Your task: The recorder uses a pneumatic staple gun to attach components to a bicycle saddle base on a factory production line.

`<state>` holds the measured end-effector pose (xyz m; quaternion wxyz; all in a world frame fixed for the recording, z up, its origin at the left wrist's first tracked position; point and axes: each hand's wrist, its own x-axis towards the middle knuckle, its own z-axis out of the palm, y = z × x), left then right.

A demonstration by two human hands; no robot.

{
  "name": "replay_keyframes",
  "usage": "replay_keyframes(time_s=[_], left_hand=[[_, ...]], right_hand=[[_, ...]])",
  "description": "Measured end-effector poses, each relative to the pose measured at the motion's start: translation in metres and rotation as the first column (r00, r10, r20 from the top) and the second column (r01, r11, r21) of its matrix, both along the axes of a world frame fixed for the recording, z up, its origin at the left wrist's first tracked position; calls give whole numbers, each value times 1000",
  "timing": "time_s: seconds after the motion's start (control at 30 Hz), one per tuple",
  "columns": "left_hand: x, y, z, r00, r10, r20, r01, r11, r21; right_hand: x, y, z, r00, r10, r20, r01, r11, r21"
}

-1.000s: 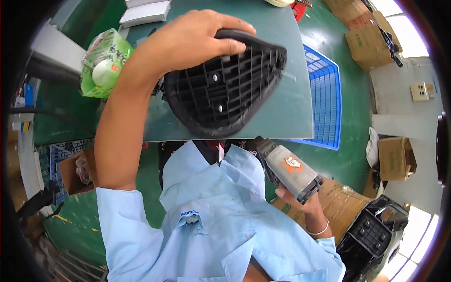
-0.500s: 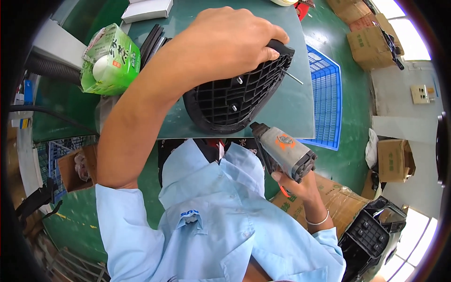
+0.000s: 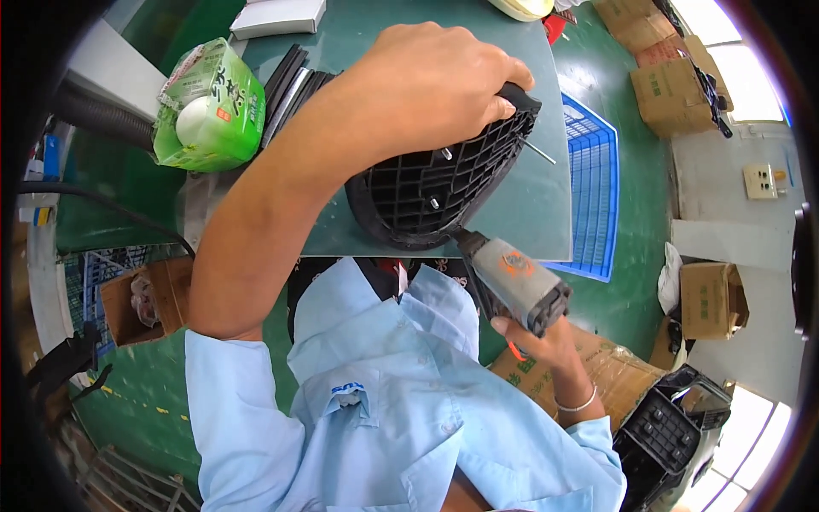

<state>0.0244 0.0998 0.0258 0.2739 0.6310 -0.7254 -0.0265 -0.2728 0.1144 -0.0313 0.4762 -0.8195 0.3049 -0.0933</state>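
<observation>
A black bicycle-saddle-shaped part (image 3: 418, 192), with a ribbed grid underside facing me, stands tilted on the green table (image 3: 512, 205). Two short metal studs stick out of the grid, and a thin metal rod juts from its right side. My left hand (image 3: 448, 81) is closed on the part's upper right end, thumb on the near face; the other fingers are partly hidden behind it. Gripped in my right hand (image 3: 546, 341) is a grey and black staple gun (image 3: 516, 282). Its nose meets the part's lower edge, though I cannot tell whether it presses there.
Left on the table are a green carton (image 3: 213, 111) holding something white and several dark strips (image 3: 286, 90). A white box (image 3: 277, 15) lies behind. Right of the table stands a blue basket (image 3: 595, 188). Cardboard boxes (image 3: 712, 299) and a black plastic frame (image 3: 665, 427) sit on the right.
The staple gun's nose has come from just beside the part to its lower edge. My left hand keeps its hold; the whole view has shifted slightly.
</observation>
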Motion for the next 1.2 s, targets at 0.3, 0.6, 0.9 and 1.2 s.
replay_keyframes(time_s=[0.3, 0.6, 0.9, 1.2], left_hand=[[1, 1, 2, 999, 33, -43, -29, 996, 82], [3, 14, -4, 994, 93, -59, -95, 995, -19], [3, 26, -5, 977, 191, -92, -191, 982, 9], [-2, 45, -4, 921, 313, -232, -311, 949, 44]], right_hand=[[3, 16, 1, 994, -78, -76, 91, 980, 175], [4, 22, 5, 994, -111, -10, 111, 979, 170], [5, 30, 1, 994, -69, -88, 86, 975, 207], [1, 33, 3, 971, -219, -98, 240, 859, 453]])
